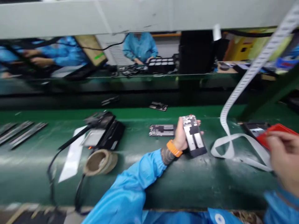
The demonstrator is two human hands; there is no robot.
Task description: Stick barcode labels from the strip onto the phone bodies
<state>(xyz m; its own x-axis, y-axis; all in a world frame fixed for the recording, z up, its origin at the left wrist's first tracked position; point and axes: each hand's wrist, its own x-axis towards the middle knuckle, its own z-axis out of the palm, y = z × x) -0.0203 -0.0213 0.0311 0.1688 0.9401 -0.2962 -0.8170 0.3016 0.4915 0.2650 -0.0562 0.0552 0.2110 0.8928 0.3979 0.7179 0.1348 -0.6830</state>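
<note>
My left hand (181,135), an orange strap at its wrist, is closed around an opened phone (193,137). Its inner side faces up, with a white-and-black board area at the top and silver and black strips below. Flat on the bench beside that hand lies a second opened phone (161,130). At the right edge my right hand (285,155) is raised by a red tray (279,130), its fingers curled toward the thumb; whatever is between them cannot be made out. A white strip of labels (227,123) hangs down and loops on the bench between my hands.
On the left are a black device (105,127) with a cable, a brown tape roll (100,162), a white sheet (73,158) and several phone frames (28,134). Another phone part (158,106) lies farther back. Across the bench, a co-worker (140,46) in blue works beneath the overhead shelf (140,15).
</note>
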